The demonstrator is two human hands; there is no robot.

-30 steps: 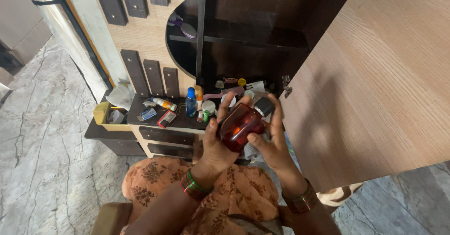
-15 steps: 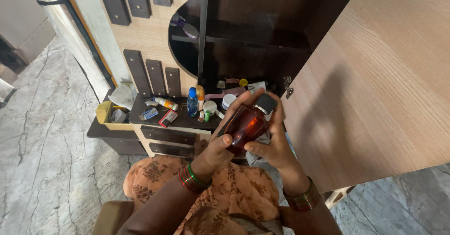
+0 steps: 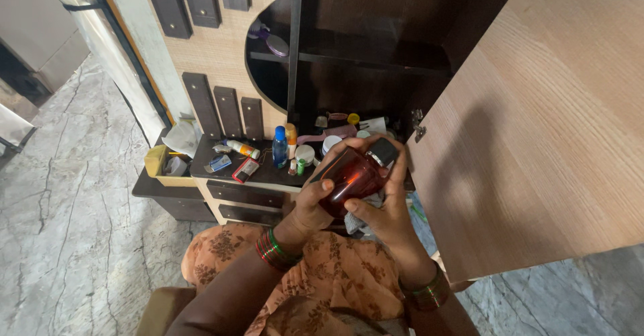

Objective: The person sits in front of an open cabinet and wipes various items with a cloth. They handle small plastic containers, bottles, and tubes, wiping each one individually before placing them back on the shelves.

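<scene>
Bottle [image 3: 350, 178] – red, in 2 hands

Bottle [image 3: 349, 178] between hands, before cluttered shelf [image 3: 268, 173].

Both forearms reached forward from the lower edge of the view, converging in front of the lap, each wrist ringed with red and green bangles. The left hand [image 3: 310, 205] was raised palm-inward, its thumb bent across the front and its fingers curled around from the far side in a firm clasp. The right hand [image 3: 381, 212] sat just beside it, nearly touching, with its fingers stretched upward and its thumb pressed in from below, closing the grip from the opposite side.
</scene>
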